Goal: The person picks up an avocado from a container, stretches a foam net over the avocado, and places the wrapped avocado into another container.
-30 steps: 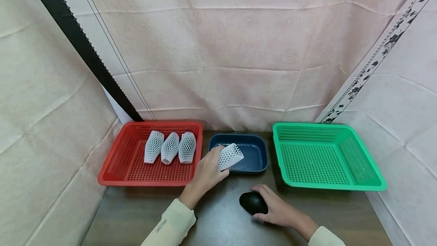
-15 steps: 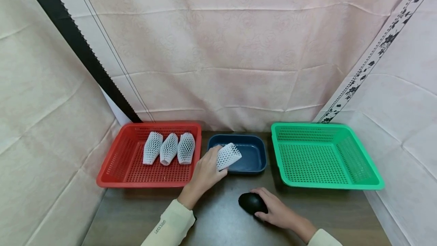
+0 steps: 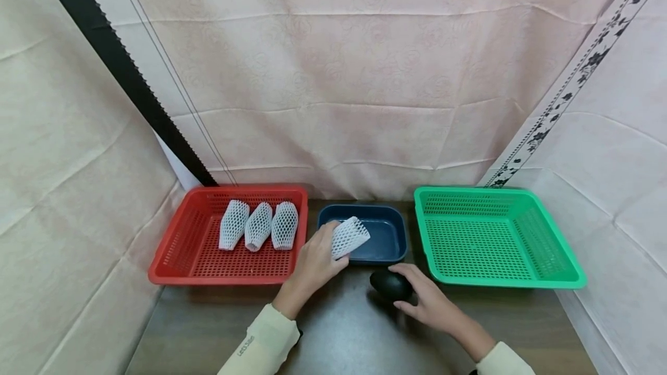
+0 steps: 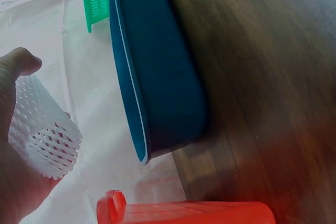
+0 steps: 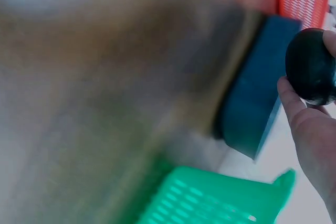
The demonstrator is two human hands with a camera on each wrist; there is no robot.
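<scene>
My left hand grips a white foam net sleeve over the near left edge of the blue tray. In the left wrist view the open end of this foam net sleeve faces away from the palm. Lower and to the right, my right hand pinches a dark, smooth avocado between thumb and fingers, just in front of the tray. Fingers also clasp the avocado at the right edge of the right wrist view. It is held raised above the table.
On the left, a red basket holds 3 white foam net sleeves side by side. A green basket stands at the right with nothing seen inside. Bare brown table lies in front, and pale cloth hangs behind.
My right hand has lifted the avocado from the tabletop and moved it forward, closer to the blue tray. The left hand with its foam net sleeve stays almost still.
</scene>
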